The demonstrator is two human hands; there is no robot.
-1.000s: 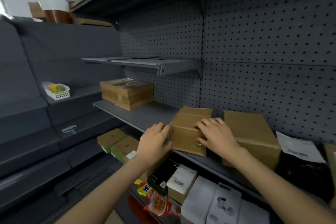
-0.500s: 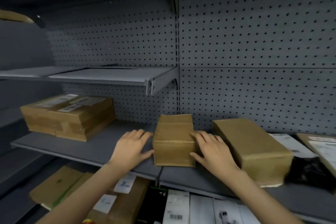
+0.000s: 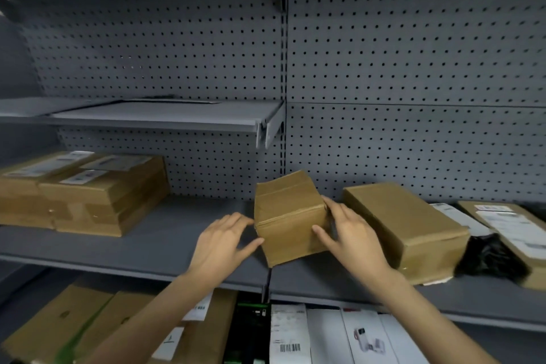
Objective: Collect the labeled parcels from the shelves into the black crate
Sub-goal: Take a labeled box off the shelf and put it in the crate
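Observation:
A small brown cardboard box sits tilted on the grey middle shelf, its right side raised and no label showing. My right hand grips its right side, thumb on the front face and fingers round the far edge. My left hand lies with straight fingers at the box's lower left corner, thumb tip touching it. A stack of labeled brown boxes stands on the same shelf at the left. The black crate is not in view.
A longer plain brown box lies right of my right hand, then a black bag and a labeled flat parcel. More labeled parcels fill the lower shelf. A bare grey shelf juts out above left, against a pegboard back.
The small box has tipped up on its right side under my right hand's grip. The view has come closer and turned to face the shelf.

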